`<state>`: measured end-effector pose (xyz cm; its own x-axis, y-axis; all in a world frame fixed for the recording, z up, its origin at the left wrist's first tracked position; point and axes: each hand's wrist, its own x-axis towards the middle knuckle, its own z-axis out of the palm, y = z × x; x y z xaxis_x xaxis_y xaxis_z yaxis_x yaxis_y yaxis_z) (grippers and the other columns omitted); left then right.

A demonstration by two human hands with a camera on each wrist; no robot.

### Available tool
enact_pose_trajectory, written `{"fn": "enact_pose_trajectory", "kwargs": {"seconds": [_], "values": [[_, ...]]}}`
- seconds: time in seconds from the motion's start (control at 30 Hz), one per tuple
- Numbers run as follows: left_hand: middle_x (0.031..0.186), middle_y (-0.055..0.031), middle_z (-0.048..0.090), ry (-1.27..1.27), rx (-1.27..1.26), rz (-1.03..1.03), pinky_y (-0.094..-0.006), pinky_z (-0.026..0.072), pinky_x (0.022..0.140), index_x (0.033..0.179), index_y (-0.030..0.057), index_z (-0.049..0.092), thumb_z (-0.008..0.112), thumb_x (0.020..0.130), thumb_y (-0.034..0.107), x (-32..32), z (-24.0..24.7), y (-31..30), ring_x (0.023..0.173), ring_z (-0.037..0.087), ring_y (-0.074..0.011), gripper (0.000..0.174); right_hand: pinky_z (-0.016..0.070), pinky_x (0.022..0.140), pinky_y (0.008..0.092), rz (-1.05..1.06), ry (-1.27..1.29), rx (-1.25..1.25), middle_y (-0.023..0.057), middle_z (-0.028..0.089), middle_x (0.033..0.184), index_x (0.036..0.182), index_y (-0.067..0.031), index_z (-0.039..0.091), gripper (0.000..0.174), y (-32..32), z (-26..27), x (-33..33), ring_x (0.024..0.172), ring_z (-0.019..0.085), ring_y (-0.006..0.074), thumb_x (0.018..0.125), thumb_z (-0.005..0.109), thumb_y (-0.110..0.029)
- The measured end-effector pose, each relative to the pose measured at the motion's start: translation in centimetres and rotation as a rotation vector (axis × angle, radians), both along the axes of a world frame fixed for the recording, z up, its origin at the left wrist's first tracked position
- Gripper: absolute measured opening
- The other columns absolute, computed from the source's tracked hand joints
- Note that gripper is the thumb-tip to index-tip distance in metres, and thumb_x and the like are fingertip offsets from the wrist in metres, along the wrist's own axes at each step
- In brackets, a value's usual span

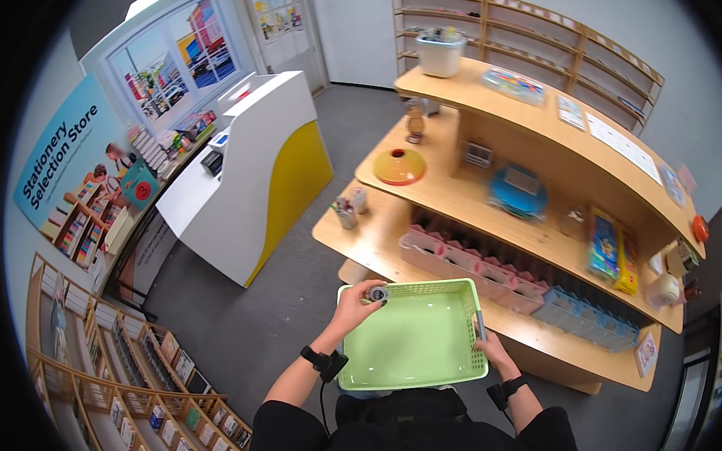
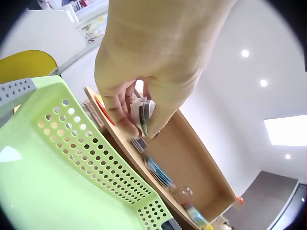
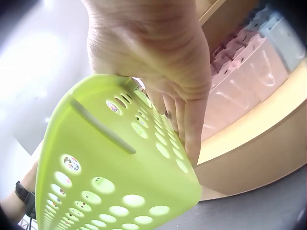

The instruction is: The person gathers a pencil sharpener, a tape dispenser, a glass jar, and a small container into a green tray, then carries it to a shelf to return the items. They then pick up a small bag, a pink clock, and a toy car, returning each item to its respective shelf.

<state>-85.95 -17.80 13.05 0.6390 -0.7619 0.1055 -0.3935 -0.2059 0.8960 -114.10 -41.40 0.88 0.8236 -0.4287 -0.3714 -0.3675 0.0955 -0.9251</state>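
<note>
My left hand [image 1: 358,302] pinches a small round grey-and-white item [image 1: 377,293] between thumb and fingers, above the basket's far left corner. From above it looks like a ring with a dark middle; in the left wrist view its rim [image 2: 142,112] shows between the fingertips, and I cannot tell its exact kind. A light green plastic basket [image 1: 408,340] with perforated sides is held level in front of the body, its floor bare. My right hand [image 1: 496,350] grips the basket's right end at the grey handle, fingers curled against the perforated wall in the right wrist view.
Ahead stands a tiered wooden display [image 1: 459,189] bearing pink gift bags [image 1: 456,258], blue bags [image 1: 586,320], an orange-yellow round thing [image 1: 399,167] and a pen cup [image 1: 345,215]. A white-and-yellow counter [image 1: 250,172] is at left, low bookshelves [image 1: 145,377] at lower left.
</note>
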Motion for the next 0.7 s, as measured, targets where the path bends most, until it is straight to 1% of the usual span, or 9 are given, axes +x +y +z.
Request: {"fn": "enact_pose_trajectory", "kwargs": {"seconds": [0.07, 0.1, 0.2, 0.27, 0.33, 0.43, 0.57, 0.63, 0.7], "values": [[0.094, -0.0058, 0.064, 0.192, 0.023, 0.029, -0.0231, 0.0505, 0.073, 0.111, 0.0036, 0.060, 0.061, 0.070, -0.006, 4.9, -1.6, 5.0, 0.083, 0.062, -0.0111, 0.042, 0.0457, 0.082, 0.0303, 0.028, 0.010, 0.004, 0.0126, 0.061, 0.103, 0.131, -0.0002, 0.044, 0.067, 3.4, 0.1, 5.6, 0.091, 0.058, 0.0196, 0.065, 0.053, -0.002], [0.094, -0.0058, 0.064, 0.193, 0.028, 0.037, -0.0231, 0.0505, 0.073, 0.111, 0.0036, 0.060, 0.061, 0.070, -0.006, 7.0, -1.0, 7.3, 0.083, 0.062, -0.0111, 0.042, 0.0457, 0.082, 0.0305, 0.045, 0.027, 0.011, 0.0125, 0.061, 0.103, 0.131, -0.0003, 0.045, 0.066, 5.0, 0.5, 8.3, 0.091, 0.058, 0.0198, 0.065, 0.053, -0.003], [0.090, -0.0059, 0.063, 0.443, -0.004, 0.063, -0.0233, 0.0492, 0.068, 0.116, 0.0032, 0.056, 0.058, 0.077, 0.000, 14.2, -2.5, 14.2, 0.077, 0.061, -0.0107, 0.039, 0.0453, 0.084, 0.0305, 0.098, -0.007, -0.007, 0.0126, 0.061, 0.105, 0.129, 0.0012, 0.046, 0.064, 10.0, -0.9, 16.2, 0.094, 0.058, 0.0204, 0.065, 0.055, -0.004], [0.089, -0.0062, 0.062, 0.412, 0.019, 0.058, -0.0227, 0.0486, 0.066, 0.116, 0.0036, 0.056, 0.057, 0.078, 0.001, 18.9, -3.0, 17.8, 0.075, 0.060, -0.0102, 0.038, 0.0434, 0.087, 0.0287, 0.128, 0.017, -0.004, 0.0134, 0.057, 0.112, 0.133, 0.0015, 0.041, 0.070, 13.3, 0.0, 20.8, 0.096, 0.056, 0.0193, 0.065, 0.053, 0.000], [0.086, -0.0063, 0.062, 0.368, 0.121, 0.086, -0.0223, 0.0483, 0.064, 0.117, 0.0039, 0.055, 0.057, 0.080, 0.001, 22.5, -1.1, 19.8, 0.073, 0.059, -0.0093, 0.037, 0.0432, 0.087, 0.0290, 0.136, 0.030, -0.002, 0.0137, 0.057, 0.113, 0.133, 0.0015, 0.041, 0.070, 15.8, 1.2, 24.7, 0.097, 0.056, 0.0195, 0.065, 0.053, 0.000], [0.084, -0.0058, 0.063, 0.359, 0.063, 0.163, -0.0229, 0.0485, 0.065, 0.116, 0.0041, 0.056, 0.061, 0.078, 0.000, 26.3, 0.2, 21.9, 0.073, 0.059, -0.0091, 0.038, 0.0432, 0.087, 0.0295, 0.160, 0.092, 0.004, 0.0144, 0.057, 0.113, 0.133, 0.0019, 0.042, 0.069, 18.7, 1.4, 29.5, 0.099, 0.055, 0.0201, 0.065, 0.055, -0.002], [0.083, -0.0061, 0.064, 0.272, 0.148, 0.189, -0.0232, 0.0486, 0.064, 0.112, 0.0031, 0.056, 0.067, 0.075, 0.002, 31.6, -2.2, 24.3, 0.072, 0.059, -0.0098, 0.039, 0.0439, 0.087, 0.0309, 0.168, 0.090, -0.011, 0.0161, 0.059, 0.110, 0.131, 0.0015, 0.044, 0.067, 20.2, 2.0, 36.7, 0.099, 0.056, 0.0217, 0.065, 0.055, -0.003], [0.084, -0.0057, 0.064, 0.280, 0.151, 0.233, -0.0233, 0.0486, 0.065, 0.105, 0.0019, 0.059, 0.069, 0.074, 0.005, 33.4, -3.3, 25.4, 0.071, 0.059, -0.0100, 0.033, 0.0441, 0.087, 0.0314, 0.187, 0.131, -0.053, 0.0167, 0.059, 0.109, 0.130, 0.0014, 0.045, 0.066, 20.5, 1.2, 39.8, 0.099, 0.056, 0.0223, 0.065, 0.055, -0.003], [0.082, -0.0054, 0.065, 0.280, 0.225, 0.234, -0.0230, 0.0488, 0.066, 0.095, 0.0013, 0.063, 0.071, 0.072, 0.006, 36.1, -3.7, 26.3, 0.072, 0.060, -0.0109, 0.025, 0.0466, 0.082, 0.0336, 0.193, 0.105, -0.172, 0.0165, 0.064, 0.097, 0.117, -0.0001, 0.053, 0.051, 20.6, 0.4, 43.8, 0.089, 0.061, 0.0232, 0.068, 0.058, -0.012]]}}
